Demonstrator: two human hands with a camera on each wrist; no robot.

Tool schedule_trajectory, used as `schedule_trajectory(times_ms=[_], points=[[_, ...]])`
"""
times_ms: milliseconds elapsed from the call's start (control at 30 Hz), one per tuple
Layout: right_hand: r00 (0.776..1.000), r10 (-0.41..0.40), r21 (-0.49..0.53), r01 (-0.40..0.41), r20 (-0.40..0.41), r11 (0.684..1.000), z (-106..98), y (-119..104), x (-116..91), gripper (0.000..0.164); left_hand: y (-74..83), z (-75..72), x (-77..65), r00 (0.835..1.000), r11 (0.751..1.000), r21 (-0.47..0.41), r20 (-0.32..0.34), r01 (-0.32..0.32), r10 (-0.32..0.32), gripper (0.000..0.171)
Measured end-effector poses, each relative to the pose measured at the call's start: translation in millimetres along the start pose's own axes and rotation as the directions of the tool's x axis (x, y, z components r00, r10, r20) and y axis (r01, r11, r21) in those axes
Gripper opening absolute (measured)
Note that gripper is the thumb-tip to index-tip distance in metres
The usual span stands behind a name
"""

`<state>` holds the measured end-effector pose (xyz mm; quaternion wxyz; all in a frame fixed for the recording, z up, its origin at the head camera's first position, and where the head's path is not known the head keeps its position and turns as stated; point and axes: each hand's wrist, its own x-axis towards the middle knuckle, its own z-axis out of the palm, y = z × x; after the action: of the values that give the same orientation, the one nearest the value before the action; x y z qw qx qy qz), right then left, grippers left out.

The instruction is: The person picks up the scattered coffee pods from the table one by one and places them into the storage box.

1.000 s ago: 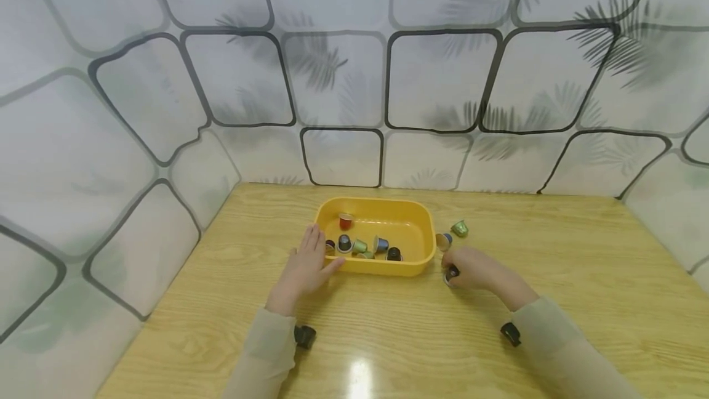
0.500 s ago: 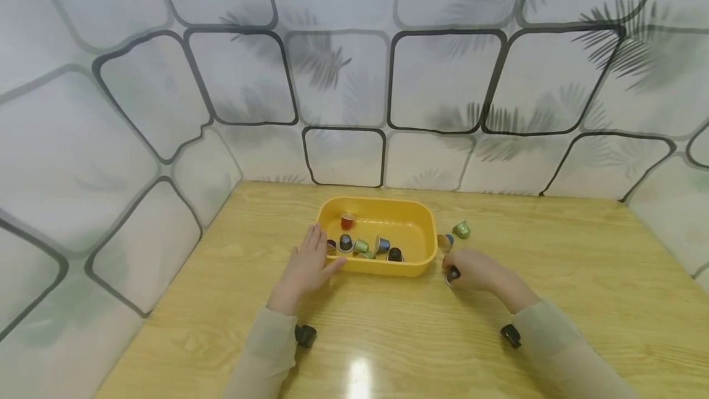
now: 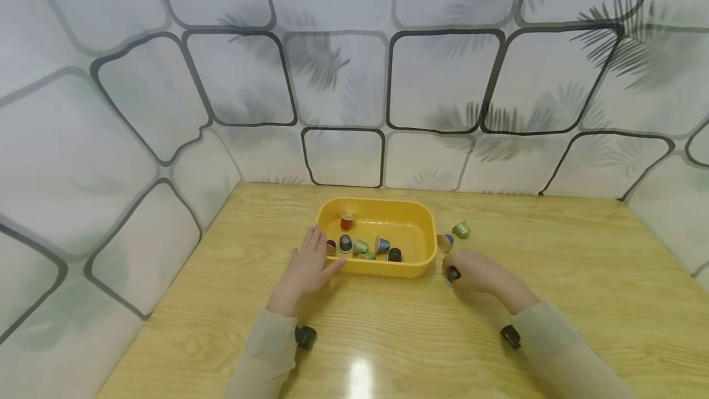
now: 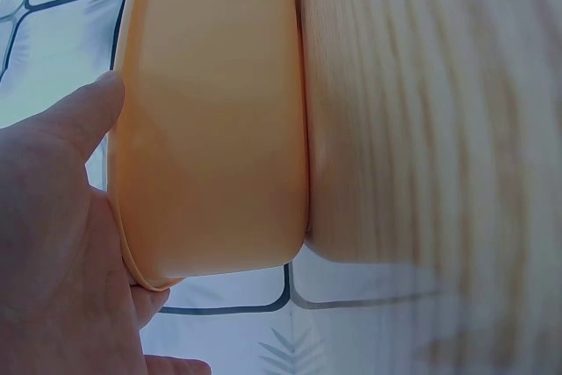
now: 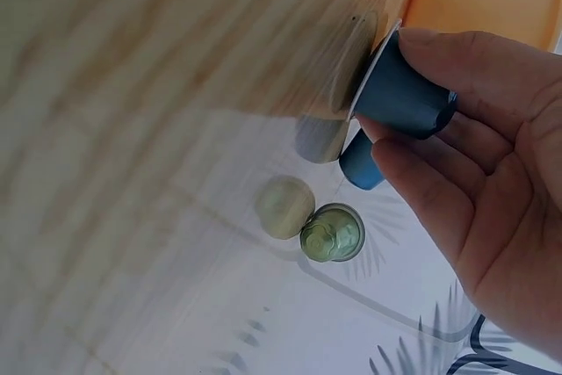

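Note:
In the head view a yellow plastic tray (image 3: 382,270) stands on the wooden table with several coffee capsules inside, among them a red capsule (image 3: 346,221) and a blue capsule (image 3: 382,244). My left hand (image 3: 304,268) rests on its front left corner, fingers straight along the left rim and thumb on the front rim. To the right of the tray my right hand (image 3: 473,271) pinches a dark coffee capsule (image 5: 399,90) between thumb and fingers, its wide rim down at the table. Just beyond lie a blue capsule on its side (image 5: 362,162) and a green capsule (image 5: 333,233).
Patterned white cloth walls (image 3: 343,159) rise at the table's back edge and on both sides. Bare wooden table top (image 3: 388,337) lies in front of the tray. A small black device (image 3: 305,337) is worn at the left wrist.

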<state>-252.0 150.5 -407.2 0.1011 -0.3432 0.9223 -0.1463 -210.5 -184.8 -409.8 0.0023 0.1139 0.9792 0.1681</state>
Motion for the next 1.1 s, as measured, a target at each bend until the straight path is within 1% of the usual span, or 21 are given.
schedule_trajectory(times_ms=[100, 333, 433, 600, 800, 967, 1100], points=[[1.000, 0.010, 0.006, -0.010, 0.002, 1.000, 0, -1, 0, 0.013, 0.0, 0.0, -0.2, 1.000, 1.000, 0.005, 0.003, -0.001, 0.001, 0.079], [1.000, -0.016, -0.007, 0.016, -0.002, 1.000, -3, -2, 0, 0.015, 1.0, -0.6, -0.8, 1.000, 1.000, -0.003, 0.004, -0.001, 0.001, 0.078], [1.000, -0.006, -0.005, 0.006, -0.006, 1.000, -5, -4, -1, 0.017, 0.8, 0.3, -0.4, 1.000, 1.000, -0.002, 0.003, -0.002, 0.002, 0.078], [0.999, -0.003, -0.004, 0.003, -0.039, 1.000, -14, -6, -2, 0.021, -0.3, 0.4, -0.4, 1.000, 1.000, 0.001, -0.005, -0.004, 0.004, 0.077], [0.997, -0.024, -0.027, 0.022, -0.080, 0.999, -28, -9, -5, 0.019, 0.2, -1.3, -1.2, 1.000, 1.000, -0.011, -0.008, -0.003, 0.003, 0.076], [0.995, -0.017, -0.007, 0.016, -0.103, 1.000, -37, -14, -7, 0.020, -0.4, -1.1, -1.2, 1.000, 1.000, 0.005, -0.003, -0.009, 0.009, 0.078], [0.993, -0.028, -0.003, 0.027, -0.117, 1.000, -42, -18, -7, 0.019, -0.7, -1.7, -1.1, 1.000, 1.000, 0.008, 0.000, -0.010, 0.010, 0.079]])
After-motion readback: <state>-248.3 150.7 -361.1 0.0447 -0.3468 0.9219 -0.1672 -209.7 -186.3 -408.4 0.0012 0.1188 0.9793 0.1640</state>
